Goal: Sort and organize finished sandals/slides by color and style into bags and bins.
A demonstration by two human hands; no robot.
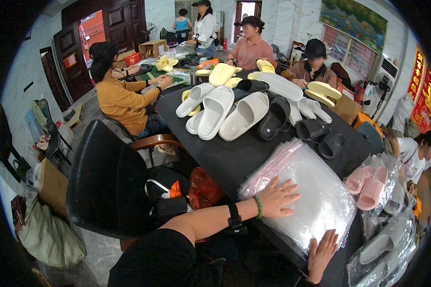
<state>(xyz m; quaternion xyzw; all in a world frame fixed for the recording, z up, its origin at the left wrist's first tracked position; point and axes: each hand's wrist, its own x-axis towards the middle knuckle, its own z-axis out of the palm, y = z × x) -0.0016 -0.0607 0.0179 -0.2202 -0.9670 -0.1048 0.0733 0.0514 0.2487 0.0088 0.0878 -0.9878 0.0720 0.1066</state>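
Left hand is lying fingers spread on a flat stack of clear plastic bags atop the black table; right hand's at the stack's near edge, fingers mostly together, I think.

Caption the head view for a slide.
Left hand and right hand touching stacked clear plastic bags on a black table, near piled slippers.

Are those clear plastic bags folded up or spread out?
Spread out: the clear plastic bags lie in a broad, flat stack on the black table, left hand on top, right hand at the near edge.
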